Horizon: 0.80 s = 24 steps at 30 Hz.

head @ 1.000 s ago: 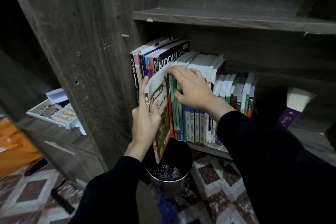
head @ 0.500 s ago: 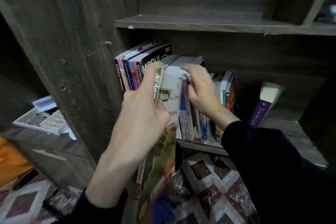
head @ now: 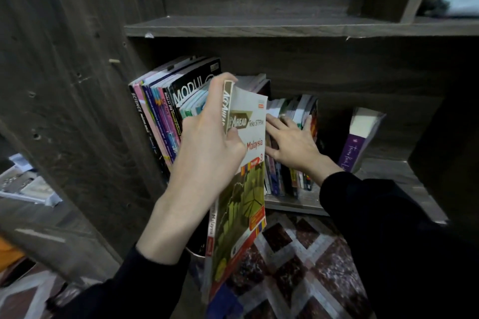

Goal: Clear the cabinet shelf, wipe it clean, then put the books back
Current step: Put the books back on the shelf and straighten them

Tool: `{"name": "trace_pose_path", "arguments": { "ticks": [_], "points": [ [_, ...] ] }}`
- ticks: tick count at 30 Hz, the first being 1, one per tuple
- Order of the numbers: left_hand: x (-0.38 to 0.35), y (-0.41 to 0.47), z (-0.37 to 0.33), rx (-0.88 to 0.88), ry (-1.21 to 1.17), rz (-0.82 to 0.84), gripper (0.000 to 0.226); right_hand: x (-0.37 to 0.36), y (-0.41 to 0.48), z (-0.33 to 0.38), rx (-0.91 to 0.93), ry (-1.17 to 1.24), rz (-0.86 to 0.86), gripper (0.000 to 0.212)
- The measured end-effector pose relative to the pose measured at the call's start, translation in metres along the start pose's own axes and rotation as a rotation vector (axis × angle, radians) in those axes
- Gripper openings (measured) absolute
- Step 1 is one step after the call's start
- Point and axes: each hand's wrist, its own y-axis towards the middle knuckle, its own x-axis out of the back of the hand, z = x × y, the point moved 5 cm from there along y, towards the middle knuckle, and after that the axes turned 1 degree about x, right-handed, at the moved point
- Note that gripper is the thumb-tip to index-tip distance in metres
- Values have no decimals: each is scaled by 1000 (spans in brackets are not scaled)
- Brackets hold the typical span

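My left hand (head: 207, 147) grips a stack of books by their top edge, with the white and green "Ace Ahead" book (head: 243, 189) in front, lifted out of the cabinet and hanging over the floor. My right hand (head: 290, 142) lies with fingers spread flat against the spines of the small books (head: 293, 111) left standing mid-shelf. A row of tall books (head: 160, 116) with a black "MODUL" cover stands at the shelf's left end. A purple book (head: 360, 137) leans alone at the right. The shelf board (head: 305, 204) shows below them.
An upper shelf (head: 285, 27) runs above the books. The cabinet's dark side panel (head: 85, 85) stands at left. A metal cup (head: 194, 256) sits on the patterned floor (head: 298, 261) under the held books. A white tray (head: 28, 186) lies at far left.
My left hand has pulled the stack with the "Ace Ahead" book up and out of the row toward me. My right hand has shifted right, from the tops of the books to their spines.
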Motion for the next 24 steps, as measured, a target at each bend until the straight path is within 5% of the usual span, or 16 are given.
{"name": "trace_pose_path", "arguments": {
  "ticks": [10, 24],
  "points": [
    [-23, 26, -5, -118, 34, -28, 55, 3, -34, -27, 5, -27, -178, 49],
    [-130, 43, 63, -40, -199, -193, 57, 3, -31, -24, 19, -27, -164, 50]
  ]
}}
